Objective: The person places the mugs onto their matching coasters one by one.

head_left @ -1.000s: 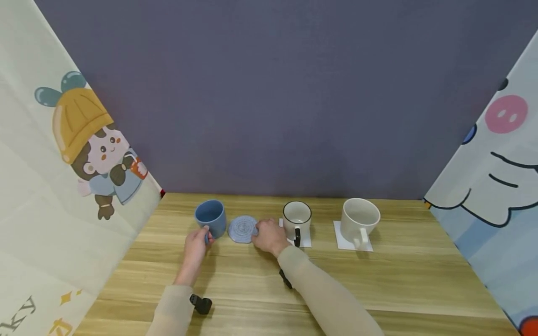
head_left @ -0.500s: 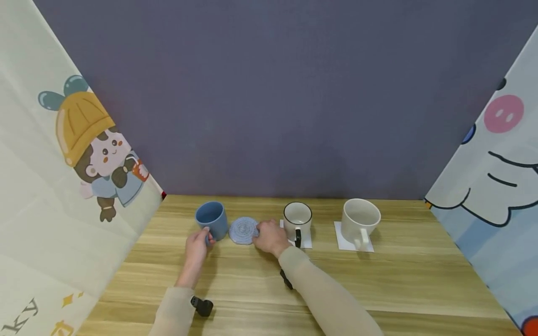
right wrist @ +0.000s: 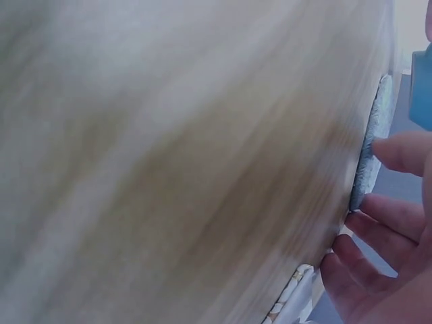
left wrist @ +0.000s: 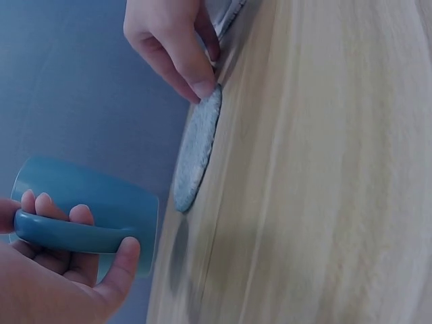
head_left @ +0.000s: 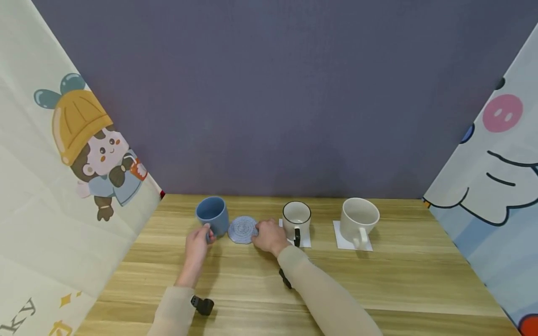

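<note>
A blue mug (head_left: 215, 223) is upright at the left of the row, held by its handle in my left hand (head_left: 197, 247). Its base (left wrist: 156, 236) looks slightly off the table in the left wrist view, with a shadow beside it. Just right of the mug lies a round grey-blue woven coaster (head_left: 242, 229), flat on the wood. The thumb and fingers of my right hand (head_left: 271, 237) pinch the coaster's right edge. In the right wrist view the thumb rests on the coaster (right wrist: 370, 165), and the other fingers reach down to the table.
Close right of my right hand, a white mug with a dark rim and black handle (head_left: 296, 217) stands on a white square coaster (head_left: 307, 240). Further right is a larger white mug (head_left: 359, 219) on another white square coaster (head_left: 344, 243). A grey-purple partition (head_left: 269, 102) rises behind the table.
The blue mug has risen a little and shifted slightly right with my left hand. My right hand and the round coaster stay in place.
</note>
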